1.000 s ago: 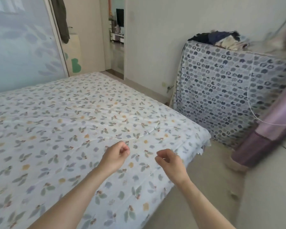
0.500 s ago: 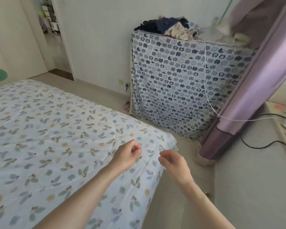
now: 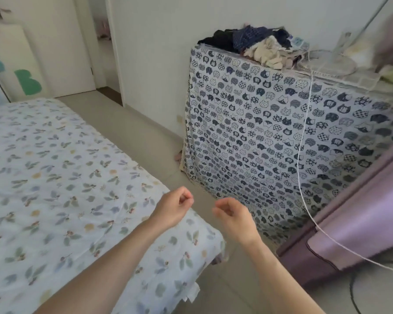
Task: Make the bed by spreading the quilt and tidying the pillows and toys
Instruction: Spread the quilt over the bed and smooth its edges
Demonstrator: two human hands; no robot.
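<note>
Two hands hang over the bed's corner, holding nothing.

Both sets of fingers (image 3: 186, 196) are loosely curled and empty, the left hand (image 3: 171, 208) above the quilt (image 3: 61, 177), the right hand (image 3: 233, 217) just past its edge, probably between pulls. The quilt lies flat across the bed, its long axis running from the near corner toward the door (image 3: 61, 41); no pillows or toys show.
</note>
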